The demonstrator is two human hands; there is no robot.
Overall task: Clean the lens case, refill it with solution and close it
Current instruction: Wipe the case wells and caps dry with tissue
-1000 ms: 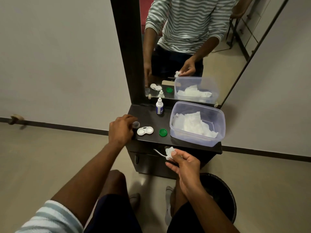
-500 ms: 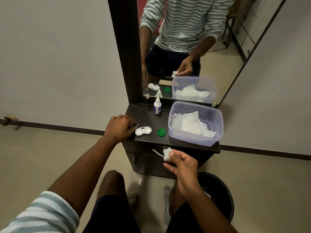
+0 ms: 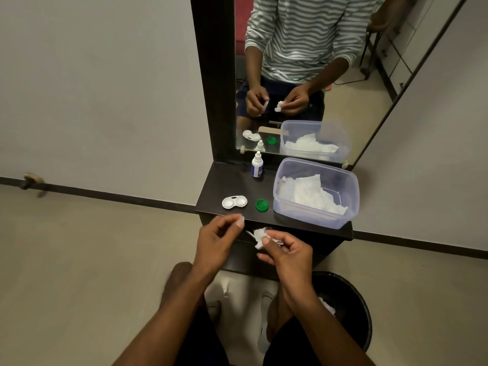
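Left hand [image 3: 216, 241]: we are pinching a small pale cap [image 3: 240, 220] between thumb and fingertips, in front of the shelf [image 3: 227, 180].
Right hand [image 3: 287, 253]: we are pinching a crumpled tissue [image 3: 259, 236].
Lens case [image 3: 234, 202]: we are seeing it lying open on the shelf, green cap [image 3: 262, 205] just beside it.
Solution bottle [image 3: 257, 165]: we are seeing it standing upright by the mirror [image 3: 303, 62].

Black bin [image 3: 351, 299] (tissue inside) stands beside the dark cabinet [image 3: 224, 180]

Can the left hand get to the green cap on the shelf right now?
Probably not freely: the left hand already pinches a small white cap. The way to the green cap looks open, past the lens case.
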